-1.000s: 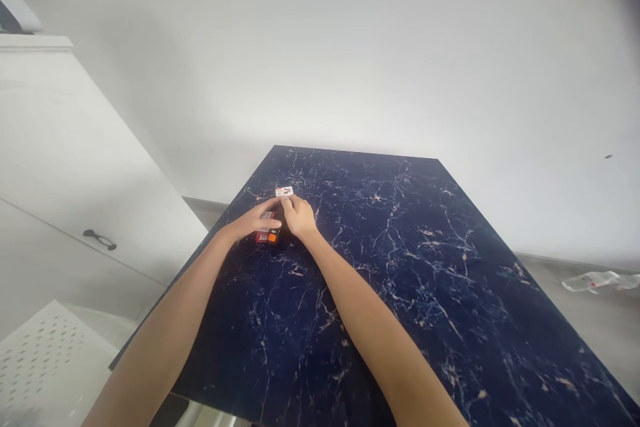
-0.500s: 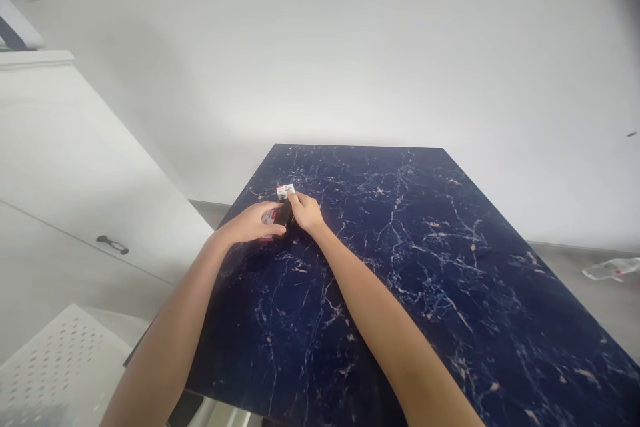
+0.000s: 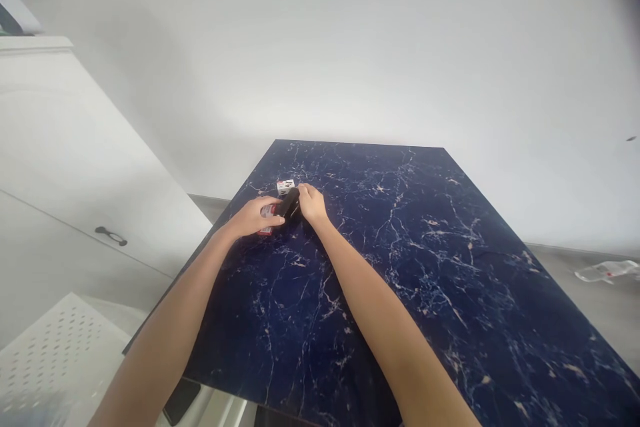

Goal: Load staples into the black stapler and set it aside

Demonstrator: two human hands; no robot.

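My left hand [image 3: 255, 215] is closed, thumb and fingers on either side of the near end of a black stapler [image 3: 289, 203]. A thin metal edge shows along the stapler's right side. At its far end my right hand [image 3: 312, 203] grips it with curled fingers; part of the stapler is hidden there. Under and beside my left palm lies a red-and-white package [image 3: 267, 220], partly covered by the fingers. Just beyond the stapler stands a small white box [image 3: 285, 185] with red and dark printing.
Both hands work over the far left part of a dark blue marble-patterned table [image 3: 390, 267]. A white cabinet [image 3: 60, 147] with a dark handle stands at the left, above a perforated white panel [image 3: 55, 353]. On the floor at the right lies a clear plastic bottle [image 3: 607, 271].
My right hand has moved slightly right and up, drawing the stapler away from the red-and-white package. More of the stapler and the small white box shows now.
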